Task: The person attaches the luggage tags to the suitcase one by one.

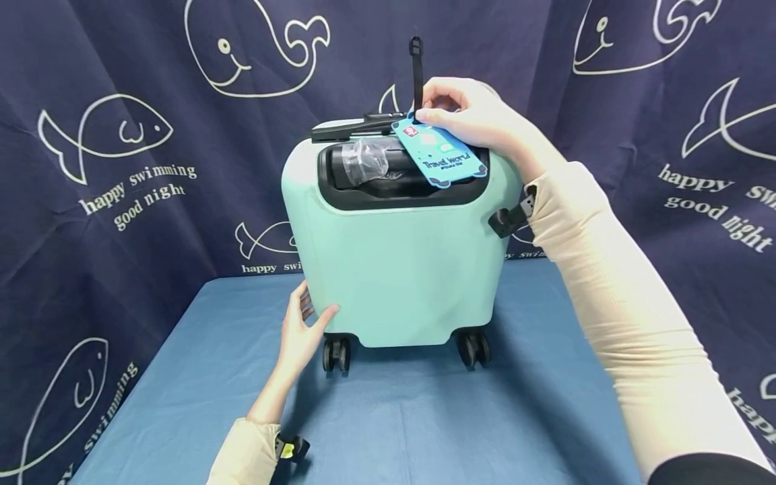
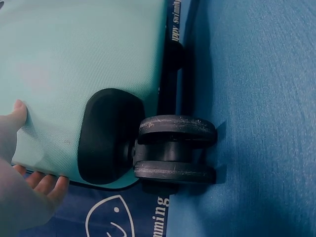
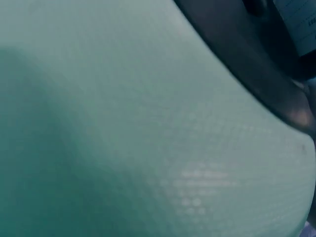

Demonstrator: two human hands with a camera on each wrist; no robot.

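Observation:
A mint-green suitcase (image 1: 400, 269) stands upright on its black wheels (image 1: 336, 353). Low on its left side, my left hand (image 1: 298, 340) grips the corner, thumb on the front face and fingers round the side; the left wrist view shows this hand (image 2: 24, 197) beside the wheel (image 2: 175, 128). My right hand (image 1: 475, 118) pinches the top of a blue luggage tag (image 1: 439, 155) by its black strap (image 1: 417, 74), above the recessed handle (image 1: 412, 165). In the right wrist view only the suitcase shell (image 3: 123, 98) and its dark trim (image 3: 237, 54) show, not the fingers.
Blue cloth (image 1: 400, 417) covers the table under the suitcase. A dark blue curtain (image 1: 151, 236) with white whale and fish drawings hangs behind and at both sides. Clear plastic wrap (image 1: 364, 162) covers part of the handle.

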